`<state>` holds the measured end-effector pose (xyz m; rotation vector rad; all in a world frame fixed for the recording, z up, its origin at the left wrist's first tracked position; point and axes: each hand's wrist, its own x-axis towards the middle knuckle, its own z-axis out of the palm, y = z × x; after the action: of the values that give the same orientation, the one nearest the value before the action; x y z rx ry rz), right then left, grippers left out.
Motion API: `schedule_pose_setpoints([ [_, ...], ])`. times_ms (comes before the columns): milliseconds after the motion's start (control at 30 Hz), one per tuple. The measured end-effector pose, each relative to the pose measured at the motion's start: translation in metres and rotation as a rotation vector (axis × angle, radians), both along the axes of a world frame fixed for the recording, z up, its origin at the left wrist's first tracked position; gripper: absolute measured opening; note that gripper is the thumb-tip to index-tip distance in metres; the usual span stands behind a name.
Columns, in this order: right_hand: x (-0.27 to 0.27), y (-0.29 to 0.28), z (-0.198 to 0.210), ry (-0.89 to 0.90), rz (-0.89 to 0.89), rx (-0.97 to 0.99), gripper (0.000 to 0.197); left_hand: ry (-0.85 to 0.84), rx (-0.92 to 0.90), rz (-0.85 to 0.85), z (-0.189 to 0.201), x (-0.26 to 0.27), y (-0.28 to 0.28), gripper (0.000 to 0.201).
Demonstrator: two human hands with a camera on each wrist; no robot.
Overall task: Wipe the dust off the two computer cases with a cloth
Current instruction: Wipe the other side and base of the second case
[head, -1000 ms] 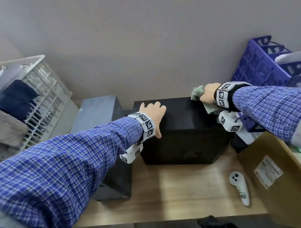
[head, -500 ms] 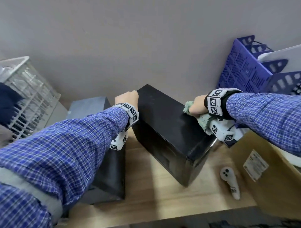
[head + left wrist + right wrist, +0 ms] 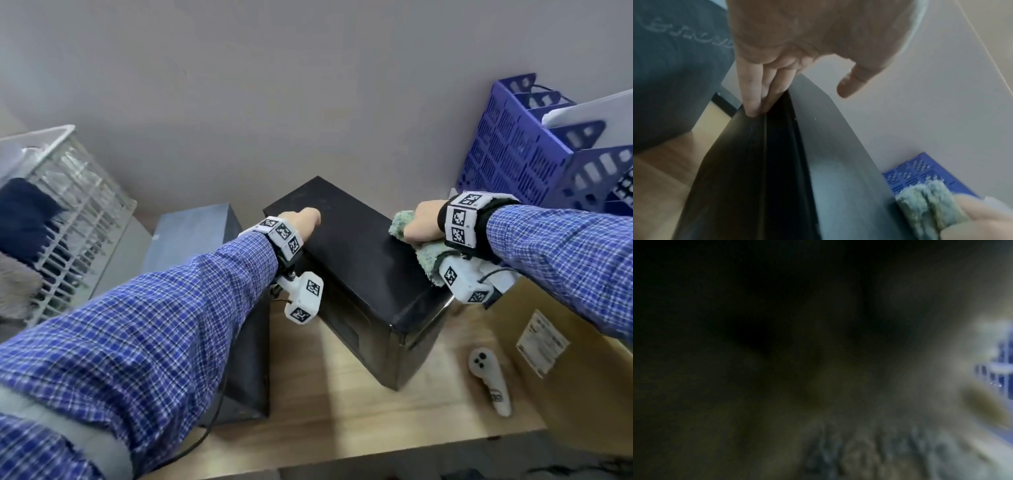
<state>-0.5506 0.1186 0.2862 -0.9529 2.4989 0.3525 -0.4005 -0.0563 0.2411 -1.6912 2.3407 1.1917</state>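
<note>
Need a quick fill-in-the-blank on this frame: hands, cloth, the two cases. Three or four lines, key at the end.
1. The right hand presses a green ____ onto the black computer case.
2. The left hand steadies that case, its fingers lying over the case's ____ edge.
3. The dusty grey computer case stands to the ____ of the black one.
4. A white controller lies on the ____ table.

Missing words: cloth; left; left; wooden

Both arms stretched forward in checked sleeves, left hand with straight fingers pointing down and thumb apart, right hand curled.
</note>
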Motion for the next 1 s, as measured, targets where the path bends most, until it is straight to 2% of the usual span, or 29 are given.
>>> schedule_pose_setpoints([
  [200,0.001,0.007,-0.013,-0.099,-0.016,-0.012,0.020,0.079,0.047,0.015,-0.013,-0.024,-0.014,0.058],
  [333,0.001,0.011,-0.018,-0.126,-0.042,-0.043,0.022,0.090,-0.016,-0.091,0.024,-0.033,0.010,0.024],
  [367,0.000,0.012,-0.020,-0.132,-0.054,-0.056,0.022,0.096,-0.041,-0.106,0.025,-0.036,0.010,0.025],
  [467,-0.001,0.012,-0.023,-0.139,-0.072,-0.074,0.020,0.043,-0.066,-0.144,0.027,-0.039,0.010,0.045],
  [533,0.001,0.010,-0.023,-0.144,-0.070,-0.071,0.018,-0.037,-0.082,-0.238,0.025,-0.039,0.007,0.052],
  [600,0.003,0.009,-0.021,-0.109,-0.037,-0.051,0.019,-0.160,-0.155,-0.314,0.027,-0.038,0.011,0.080],
  [633,0.003,0.008,-0.020,-0.072,-0.007,-0.040,0.022,-0.214,-0.206,-0.362,0.030,-0.038,0.017,0.087],
  [733,0.004,0.004,-0.015,0.051,0.077,-0.106,0.024,-0.345,-0.442,-0.593,0.029,-0.031,0.041,0.074],
  [800,0.006,-0.002,-0.015,0.048,0.101,-0.183,0.023,-0.354,-0.543,-0.779,0.020,-0.024,0.055,0.076],
  [867,0.007,-0.007,-0.020,0.001,0.095,-0.228,0.037,-0.401,-0.578,-0.914,0.013,-0.015,0.069,0.095],
  [933,0.010,-0.009,-0.025,-0.032,0.104,-0.275,0.050,-0.491,-0.569,-0.938,0.009,-0.008,0.081,0.121],
  [1000,0.010,-0.010,-0.029,-0.039,0.138,-0.329,0.051,-0.504,-0.602,-0.946,0.007,-0.003,0.095,0.137],
])
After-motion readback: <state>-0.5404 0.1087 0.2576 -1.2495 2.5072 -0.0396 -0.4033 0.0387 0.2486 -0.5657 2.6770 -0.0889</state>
